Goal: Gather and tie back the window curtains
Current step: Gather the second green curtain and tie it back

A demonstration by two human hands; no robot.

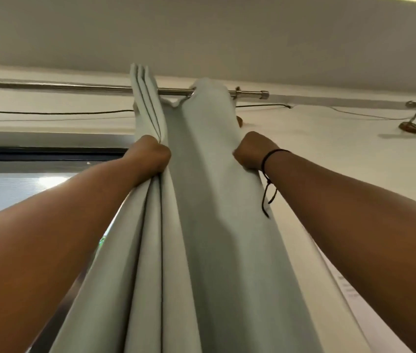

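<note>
The pale grey-green curtain [201,200] hangs bunched from the metal rod [74,85], gathered into a narrow column below the rod's right-hand end. The left hand [151,154] grips the stacked pleats on the curtain's left side, well below the rod, its fingers curled tight round the folds. The right hand [252,151] clutches the curtain's right edge at about the same height; its fingers wrap behind the cloth, so they seem closed on it, though they are mostly hidden. A black cord bracelet [269,159] circles the right wrist, its loose ends dangling. Left of the curtain, under the rod, the bright window [23,189] shows. A thin wire [49,113] runs along the wall just below the rod.
</note>
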